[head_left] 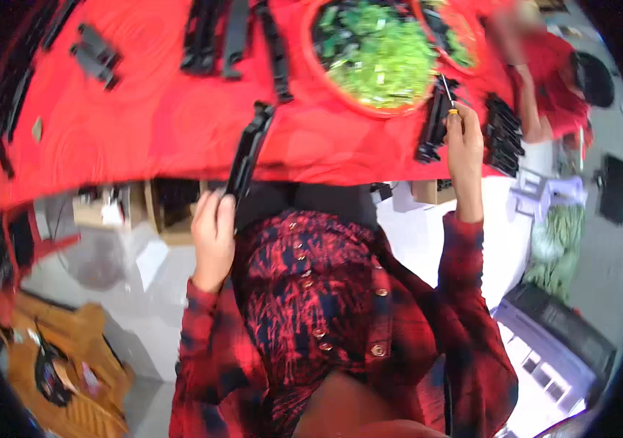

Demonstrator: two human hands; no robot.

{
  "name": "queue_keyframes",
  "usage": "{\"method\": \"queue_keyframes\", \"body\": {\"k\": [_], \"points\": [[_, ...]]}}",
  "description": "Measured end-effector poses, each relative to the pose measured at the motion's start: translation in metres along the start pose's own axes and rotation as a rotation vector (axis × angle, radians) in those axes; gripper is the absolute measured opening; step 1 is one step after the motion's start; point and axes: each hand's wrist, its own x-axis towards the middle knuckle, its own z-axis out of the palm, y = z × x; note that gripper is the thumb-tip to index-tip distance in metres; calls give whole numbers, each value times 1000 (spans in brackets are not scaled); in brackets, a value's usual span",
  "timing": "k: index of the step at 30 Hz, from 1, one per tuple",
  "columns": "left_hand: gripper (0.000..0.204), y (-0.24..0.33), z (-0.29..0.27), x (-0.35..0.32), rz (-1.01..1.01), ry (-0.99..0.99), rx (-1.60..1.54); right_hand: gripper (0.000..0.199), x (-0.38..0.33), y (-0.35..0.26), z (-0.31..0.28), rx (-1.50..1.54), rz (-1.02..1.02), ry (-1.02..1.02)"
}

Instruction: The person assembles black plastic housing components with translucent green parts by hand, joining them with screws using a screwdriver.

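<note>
My left hand [214, 232] is closed round the near end of a long black plastic part [250, 148]. The part's far end tilts up over the front of the red-covered table [158, 139]. My right hand [465, 142] pinches a thin screwdriver [448, 91] with a yellow collar, its metal shaft pointing away from me. The screwdriver's tip is near the rim of a round orange basin [370, 111] holding many small green and dark pieces [381, 66]. Beside my right hand lie more black parts [434, 124], partly behind the shaft.
Several long black parts [202, 36] lie at the back of the table, others [504, 135] at its right. A smaller red-rimmed container [465, 62] touches the basin. At far right sits another person in red [552, 80]. A wooden chair [71, 365] stands lower left.
</note>
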Motion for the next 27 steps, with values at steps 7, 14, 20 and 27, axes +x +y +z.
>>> {"method": "queue_keyframes", "body": {"k": [7, 14, 20, 27], "points": [[21, 35, 20, 16, -15, -223, -136, 20, 65, 127, -39, -498, -171, 493], [24, 39, 26, 22, -150, -298, -185, 17, 98, 146, -32, -817, -118, 476], [28, 50, 25, 27, -106, -347, -159, 17, 116, 156, -38, -930, -243, 431], [29, 61, 30, 30, -4, -353, -141, 33, 123, 174, -40, -848, -391, 323]]}}
